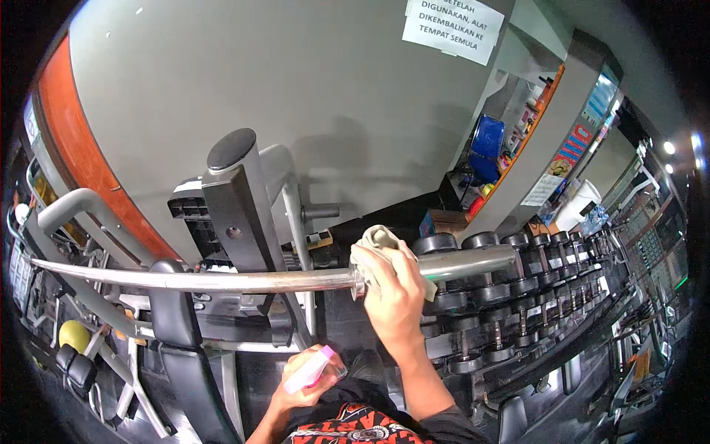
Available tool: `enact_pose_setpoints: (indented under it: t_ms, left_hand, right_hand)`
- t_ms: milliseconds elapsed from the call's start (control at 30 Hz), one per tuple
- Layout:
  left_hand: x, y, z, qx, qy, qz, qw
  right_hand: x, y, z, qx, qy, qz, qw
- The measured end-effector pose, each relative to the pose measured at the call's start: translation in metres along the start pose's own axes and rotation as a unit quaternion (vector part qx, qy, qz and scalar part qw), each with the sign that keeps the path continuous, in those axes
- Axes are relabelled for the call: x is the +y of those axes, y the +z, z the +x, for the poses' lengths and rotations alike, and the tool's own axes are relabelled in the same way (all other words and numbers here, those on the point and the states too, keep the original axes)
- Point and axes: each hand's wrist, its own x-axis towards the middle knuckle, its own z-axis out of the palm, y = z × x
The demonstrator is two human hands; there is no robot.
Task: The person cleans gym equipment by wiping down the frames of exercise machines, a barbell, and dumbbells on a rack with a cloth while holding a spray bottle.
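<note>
Head view, right grip: your right grip (396,300) is closed over a pale cloth (380,237), fingers bent around the bar's collar, thumb side hard to make out.
Left grip: your left grip (296,385) is wrapped around a small pink-and-white bottle (309,372), held low in front of your shirt (362,429), apart from the bar.
Cloth: folded against the collar (357,284), one edge hanging on the sleeve side; it looks soft and limp, so pinch it in a bunch and press with flat fingers.
Bottle: probably light and a little squeezable; the middle of its body looks the best place to hold.
Bar: the long metal bar (200,280) runs across in front of you, its thick sleeve (470,264) on your right; it looks stiff, heavy and smooth, possibly slippery if damp. Take hold of the thinner shaft.
Bench: a black padded bench (175,318) stands below the bar, to your left.
Dumbbells: rows of them (497,333) sit beyond the sleeve, on your right.
Wall: a printed sign (455,28) is on the grey wall (244,66) ahead.
</note>
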Motion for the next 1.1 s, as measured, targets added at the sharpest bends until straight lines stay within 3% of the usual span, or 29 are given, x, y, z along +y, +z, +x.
enact_pose_setpoints:
  t_ms: [133, 300, 467, 500, 533, 567, 633, 800, 900, 1000, 1033, 1100]
  left_hand:
    - [-0.004, 0.001, 0.000, -0.022, 0.015, -0.027, 0.999]
    - [-0.008, -0.006, -0.005, -0.037, 0.011, -0.017, 0.999]
    - [-0.015, -0.013, -0.009, -0.050, 0.001, -0.005, 0.999]
    - [-0.015, -0.013, -0.009, -0.043, 0.002, -0.002, 0.999]
    - [-0.015, -0.013, -0.009, -0.036, 0.002, 0.000, 0.999]
    - [-0.017, -0.014, -0.011, -0.035, 0.003, 0.000, 0.999]
    - [-0.020, -0.014, -0.014, -0.030, -0.006, -0.009, 0.999]
    - [-0.016, -0.016, -0.010, -0.024, 0.007, 0.006, 1.000]
    - [-0.010, -0.019, -0.010, -0.005, 0.015, 0.023, 1.000]
    - [-0.011, -0.015, -0.012, 0.032, 0.002, 0.009, 0.999]
    - [-0.012, -0.013, -0.014, 0.055, -0.011, -0.017, 0.998]
    - [-0.017, -0.013, -0.019, 0.058, -0.023, -0.014, 0.998]
  right_hand:
    - [0.030, -0.031, -0.009, -0.024, -0.023, -0.116, 0.993]
    - [0.113, -0.098, 0.003, 0.076, 0.116, -0.182, 0.973]
    - [0.188, -0.137, 0.003, 0.116, 0.198, -0.065, 0.971]
    - [0.204, -0.140, -0.001, 0.115, 0.276, 0.106, 0.948]
    - [0.217, -0.140, -0.004, 0.110, 0.344, 0.273, 0.892]
    - [0.226, -0.140, -0.011, 0.109, 0.343, 0.272, 0.892]
    - [0.231, -0.139, -0.024, 0.114, 0.393, 0.402, 0.819]
    - [0.221, -0.130, -0.051, 0.147, 0.323, 0.404, 0.843]
    - [0.183, -0.125, -0.050, 0.280, 0.399, 0.335, 0.807]
    - [0.162, -0.112, -0.053, 0.443, 0.269, 0.230, 0.824]
    - [0.125, -0.103, -0.039, 0.481, 0.242, 0.167, 0.826]
    - [0.073, -0.078, -0.027, 0.441, 0.203, 0.156, 0.860]
